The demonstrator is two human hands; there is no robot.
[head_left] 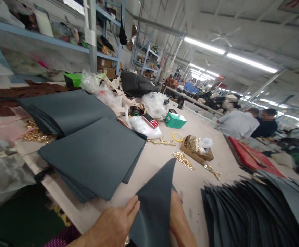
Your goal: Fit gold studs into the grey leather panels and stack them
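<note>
A dark grey sheet (153, 202) stands bent and tilted at the bottom centre, its pointed corner upward. My left hand (114, 219) grips its left edge with the fingers pressed together. Behind the right edge is my right hand (178, 219), holding the sheet with its fingertips hidden. Just beyond my left hand lies a pile of flat dark grey sheets (92, 154), and another pile (72, 109) sits behind it. Many overlapping dark sheets (241, 212) fan out to the right of my right hand.
Gold chain pieces (184, 160), a cardboard box (194, 154), a yellow ring (177, 137), a teal box (175, 120) and a red phone (150, 120) lie farther back. Beyond the table, people (238, 123) are near a red item (254, 157). Shelves (54, 41) stand at upper left.
</note>
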